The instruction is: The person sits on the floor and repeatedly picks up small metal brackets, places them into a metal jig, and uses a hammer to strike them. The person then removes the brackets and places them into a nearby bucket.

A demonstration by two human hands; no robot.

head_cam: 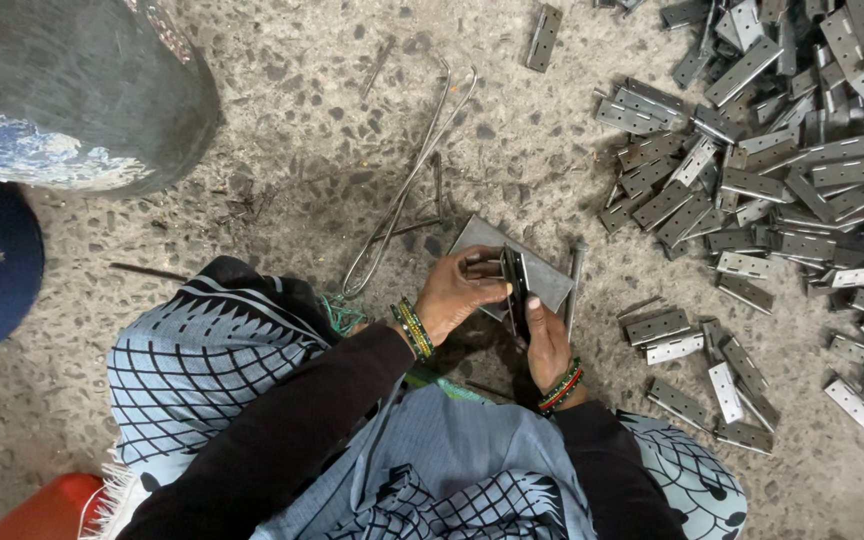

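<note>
1. Head view, my hands: my left hand and my right hand are both closed on one dark metal hinge, which stands on its edge between my fingers.
2. Head view, under the hands: the hinge is just above a flat grey plate on the stone floor, and a thin pin lies beside this plate.
3. Head view, around: a big pile of hinges lies on my right, and bent wire rods lie in front.

Black long sleeves. Grey-blue shawl with black grid print and white fringe. Green, gold beaded bangles at left wrist; red-green bangles at right.
</note>
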